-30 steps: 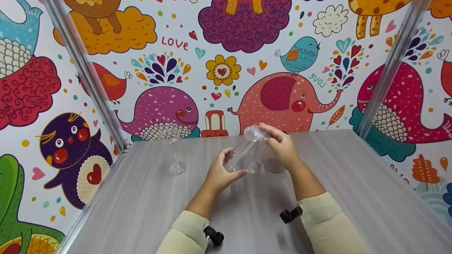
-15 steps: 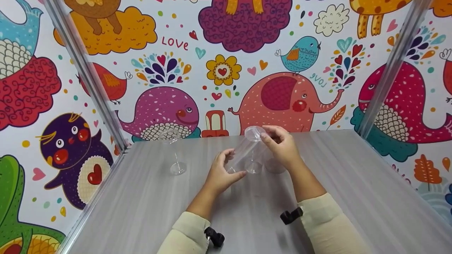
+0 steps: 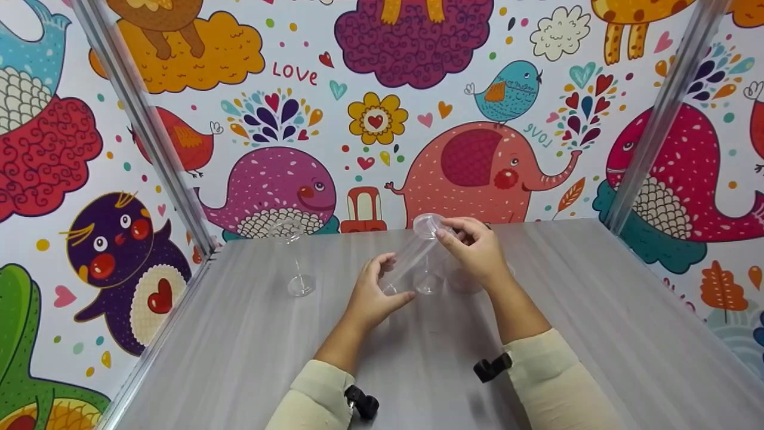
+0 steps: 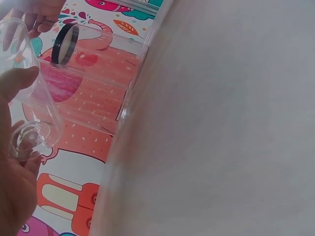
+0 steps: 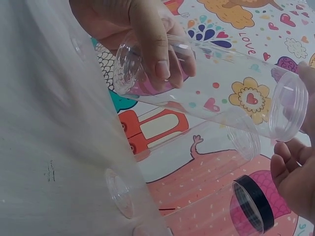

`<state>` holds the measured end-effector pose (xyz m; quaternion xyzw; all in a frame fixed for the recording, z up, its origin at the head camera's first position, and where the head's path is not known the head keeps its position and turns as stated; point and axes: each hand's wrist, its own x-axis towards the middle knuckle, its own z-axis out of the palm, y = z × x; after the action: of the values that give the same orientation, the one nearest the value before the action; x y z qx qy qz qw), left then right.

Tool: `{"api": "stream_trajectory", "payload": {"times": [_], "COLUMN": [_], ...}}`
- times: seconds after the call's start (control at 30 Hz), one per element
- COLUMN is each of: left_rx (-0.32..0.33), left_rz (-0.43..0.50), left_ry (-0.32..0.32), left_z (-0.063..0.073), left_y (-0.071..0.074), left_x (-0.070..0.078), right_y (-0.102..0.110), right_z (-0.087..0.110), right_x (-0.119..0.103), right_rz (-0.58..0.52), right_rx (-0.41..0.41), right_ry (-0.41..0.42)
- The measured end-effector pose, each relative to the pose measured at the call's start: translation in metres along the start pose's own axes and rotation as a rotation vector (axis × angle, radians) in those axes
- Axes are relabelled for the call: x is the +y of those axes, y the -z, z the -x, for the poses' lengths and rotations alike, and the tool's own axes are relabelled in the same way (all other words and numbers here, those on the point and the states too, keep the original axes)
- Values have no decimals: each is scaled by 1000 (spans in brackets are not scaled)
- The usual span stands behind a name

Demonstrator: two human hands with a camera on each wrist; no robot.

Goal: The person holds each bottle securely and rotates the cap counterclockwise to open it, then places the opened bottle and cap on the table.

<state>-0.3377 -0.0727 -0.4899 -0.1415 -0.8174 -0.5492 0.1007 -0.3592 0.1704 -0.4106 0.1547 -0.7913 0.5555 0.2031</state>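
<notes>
Just above the grey table, in front of two standing jars, you hold a clear, empty-looking cylindrical jar (image 5: 216, 93) at a slant, its lower end to your left and its rimmed end raised to your right. Your left hand (image 3: 373, 295) grips the lower end, thumb on the near side and fingers around the far side. Your right hand (image 3: 477, 248) is at the raised end, thumb and fingers curled narrowly at the rim; the clear plastic makes the exact contact hard to see. Behind the jar you hold, an upright clear jar (image 5: 197, 147) shows a threaded mouth. Just beside it, to the right and partly hidden by your right hand in the head view, stands a black-topped jar (image 4: 103, 56). Well apart, over to the left, another clear jar (image 3: 295, 257) stands upright near the back of the table (image 3: 239, 346). Your sleeves (image 3: 546, 358) are cream, each with a small black device (image 3: 492, 366) at the cuff. Beyond the table rises a white wall (image 3: 334, 36) printed with bright cartoon animals, among them a purple whale and a coral elephant
</notes>
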Motion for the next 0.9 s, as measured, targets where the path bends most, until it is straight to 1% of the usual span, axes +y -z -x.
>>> {"api": "stream_trajectory", "payload": {"times": [0.07, 0.27, 0.43, 0.63, 0.77, 0.9], "left_rx": [-4, -4, 7, 17, 12, 5], "left_rz": [6, 2, -14, -28, -24, -26], "left_ry": [14, 13, 7, 2, -10, -15], "left_z": [1, 4, 4, 4, 4, 3], "left_y": [0, 0, 1, 1, 2, 1], "left_x": [1, 2, 2, 2, 3, 3], "right_y": [0, 0, 1, 3, 4, 4], "right_z": [1, 3, 5, 7, 8, 10], "right_x": [0, 2, 2, 0, 0, -2], "right_rz": [-23, -62, -49, -28, -54, -105], "right_rx": [4, -7, -36, -90, -120, -145], "right_ry": [10, 12, -2, -13, -1, 24]}}
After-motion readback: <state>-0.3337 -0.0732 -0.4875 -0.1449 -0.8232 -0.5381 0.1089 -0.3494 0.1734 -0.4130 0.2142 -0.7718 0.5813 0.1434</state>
